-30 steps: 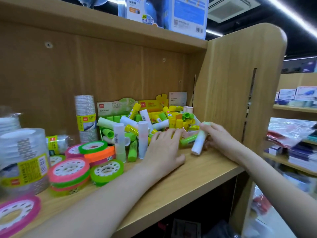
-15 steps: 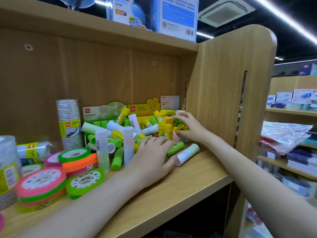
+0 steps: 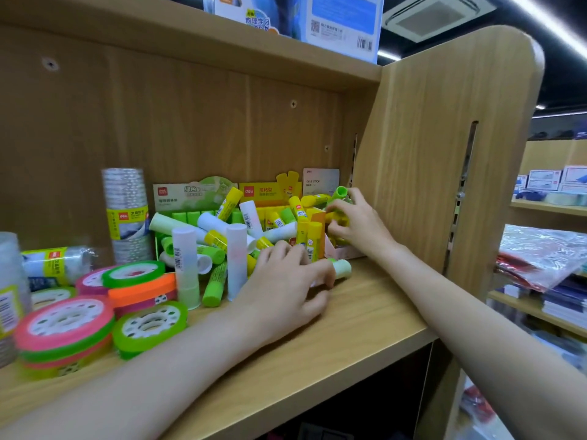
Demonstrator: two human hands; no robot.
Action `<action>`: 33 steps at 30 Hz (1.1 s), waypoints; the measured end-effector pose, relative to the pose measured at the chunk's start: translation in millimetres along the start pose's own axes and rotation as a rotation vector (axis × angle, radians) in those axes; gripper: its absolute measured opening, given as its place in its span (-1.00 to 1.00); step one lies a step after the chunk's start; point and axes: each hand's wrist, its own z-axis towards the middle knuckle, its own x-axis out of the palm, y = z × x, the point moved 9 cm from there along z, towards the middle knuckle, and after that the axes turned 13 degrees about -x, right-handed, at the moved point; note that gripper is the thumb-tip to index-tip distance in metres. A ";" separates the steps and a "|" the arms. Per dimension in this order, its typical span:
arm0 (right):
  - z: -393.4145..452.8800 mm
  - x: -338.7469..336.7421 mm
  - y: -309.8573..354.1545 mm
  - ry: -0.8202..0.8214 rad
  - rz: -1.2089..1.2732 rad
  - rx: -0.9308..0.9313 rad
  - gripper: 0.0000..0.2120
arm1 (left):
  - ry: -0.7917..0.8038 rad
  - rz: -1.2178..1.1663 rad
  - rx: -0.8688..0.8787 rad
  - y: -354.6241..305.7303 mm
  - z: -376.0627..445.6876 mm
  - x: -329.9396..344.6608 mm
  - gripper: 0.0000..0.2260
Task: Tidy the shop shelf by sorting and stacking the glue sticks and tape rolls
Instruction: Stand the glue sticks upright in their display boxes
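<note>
A jumbled pile of glue sticks (image 3: 236, 236), white, green and yellow, fills the back right of the wooden shelf (image 3: 365, 315). My right hand (image 3: 357, 225) reaches into the pile's right end by the side panel and grips a green glue stick (image 3: 340, 192), tilted upward. My left hand (image 3: 286, 289) rests on the shelf in front of the pile, thumb and fingers closed round a white glue stick whose pale green end (image 3: 343, 268) sticks out to the right. Neon tape rolls (image 3: 65, 323) lie stacked at the left.
Two tall white sticks (image 3: 187, 265) stand upright before the pile. Clear tape stacks (image 3: 125, 214) stand at the back left. Green and yellow display boxes (image 3: 270, 192) line the back wall. The side panel (image 3: 444, 154) closes the shelf's right end.
My right hand let go of the white stick, moved back into the pile and picked up a green stick. My left hand shifted right onto the white stick.
</note>
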 end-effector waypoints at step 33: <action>-50.2 -75.3 -1.6 -0.323 0.276 0.078 -0.81 | -0.055 0.032 -0.094 16.5 -0.6 -3.7 -0.64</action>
